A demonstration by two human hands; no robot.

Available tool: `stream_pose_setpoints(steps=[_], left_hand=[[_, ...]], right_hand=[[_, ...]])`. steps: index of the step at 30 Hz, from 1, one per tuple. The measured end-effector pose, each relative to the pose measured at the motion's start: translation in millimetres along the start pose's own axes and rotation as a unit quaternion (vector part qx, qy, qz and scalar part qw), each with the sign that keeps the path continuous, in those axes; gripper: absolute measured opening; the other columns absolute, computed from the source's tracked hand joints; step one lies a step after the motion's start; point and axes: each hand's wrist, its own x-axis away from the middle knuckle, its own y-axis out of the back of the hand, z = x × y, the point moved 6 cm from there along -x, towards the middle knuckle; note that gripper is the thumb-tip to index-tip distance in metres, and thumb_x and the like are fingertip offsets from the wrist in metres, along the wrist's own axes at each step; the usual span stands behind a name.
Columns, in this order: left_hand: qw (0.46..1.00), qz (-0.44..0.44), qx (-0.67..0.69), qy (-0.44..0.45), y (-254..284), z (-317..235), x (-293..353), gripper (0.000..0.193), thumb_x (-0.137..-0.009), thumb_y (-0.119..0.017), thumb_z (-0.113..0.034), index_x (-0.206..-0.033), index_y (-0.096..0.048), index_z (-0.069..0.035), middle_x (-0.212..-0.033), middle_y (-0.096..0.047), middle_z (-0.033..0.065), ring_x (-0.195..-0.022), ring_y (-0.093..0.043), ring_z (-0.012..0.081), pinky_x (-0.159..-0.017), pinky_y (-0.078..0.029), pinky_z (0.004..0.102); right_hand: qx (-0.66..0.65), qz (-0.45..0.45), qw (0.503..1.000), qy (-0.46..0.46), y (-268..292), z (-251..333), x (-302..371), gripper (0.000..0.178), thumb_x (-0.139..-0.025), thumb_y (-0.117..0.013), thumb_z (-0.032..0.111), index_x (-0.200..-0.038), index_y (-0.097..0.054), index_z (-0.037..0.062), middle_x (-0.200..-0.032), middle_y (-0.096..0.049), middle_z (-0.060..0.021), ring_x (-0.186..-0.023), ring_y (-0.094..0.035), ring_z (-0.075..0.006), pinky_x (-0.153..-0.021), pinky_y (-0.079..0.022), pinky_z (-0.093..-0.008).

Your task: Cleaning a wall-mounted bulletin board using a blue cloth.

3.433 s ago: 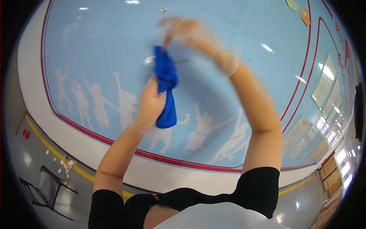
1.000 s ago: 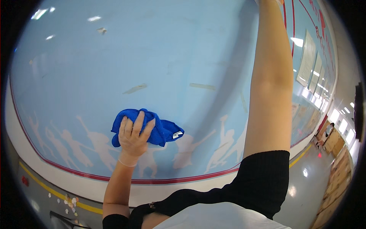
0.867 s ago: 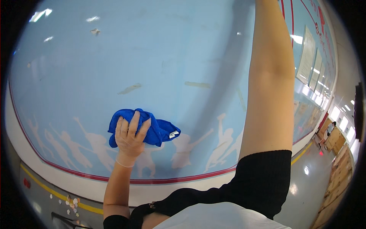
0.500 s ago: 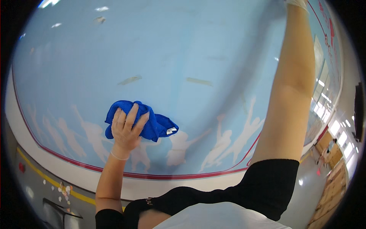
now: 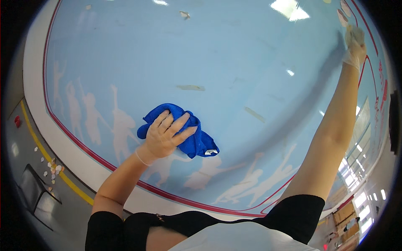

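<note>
My left hand [image 5: 162, 138], in a clear thin glove, presses a bunched blue cloth [image 5: 196, 140] against a glossy light-blue wall panel [image 5: 142, 54]. Its fingers curl over the cloth, and a corner with a white tag hangs out to the right. Up at the far right, my right hand [image 5: 355, 52], also gloved, reaches along the panel with its arm stretched out. A blurred grey-green thing [image 5: 355, 34] is in its grip, held against the surface; its kind is not clear. Yellowish tape strips [image 5: 190, 88] stick to the panel above the cloth.
Pale figure silhouettes [image 5: 121, 129] and a dark red border [image 5: 96, 161] run along the panel's lower part. At the lower left are a dark chair [image 5: 35, 194], a yellow floor line [image 5: 69, 182] and scattered scraps [image 5: 54, 169]. Wooden boxes [image 5: 345, 215] stand at the lower right.
The view has shifted, bringing my right hand and the thing in it fully into sight at the upper right. My left hand still presses the cloth on about the same patch of panel.
</note>
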Motion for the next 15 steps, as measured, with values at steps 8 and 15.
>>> stream_pose_setpoints(steps=[8, 15], left_hand=[[0.999, -0.031, 0.019, -0.006, -3, -3, 2, 0.033, -0.082, -0.058, -0.019, -0.113, -0.066, -0.025, -0.128, -0.056, 0.0066, -0.112, -0.05, 0.0275, -0.099, -0.043, 0.0439], [0.999, -0.027, 0.046, -0.011, -6, -3, -1, 0.034, -0.081, -0.057, -0.019, -0.113, -0.066, -0.026, -0.127, -0.057, 0.0066, -0.101, -0.053, 0.0268, -0.094, -0.045, 0.0438]], right_hand=[[0.006, 0.209, 0.966, 0.155, -147, 73, -45, 0.031, -0.089, -0.066, 0.023, -0.11, -0.069, 0.0006, -0.102, -0.071, -0.0089, -0.09, -0.067, -0.0175, -0.08, -0.051, -0.0272], [0.086, 0.189, 0.977, 0.037, -217, 102, 5, 0.035, -0.094, -0.055, 0.03, -0.105, -0.071, 0.0019, -0.094, -0.072, -0.0104, -0.088, -0.068, -0.0195, -0.079, -0.051, -0.0283]])
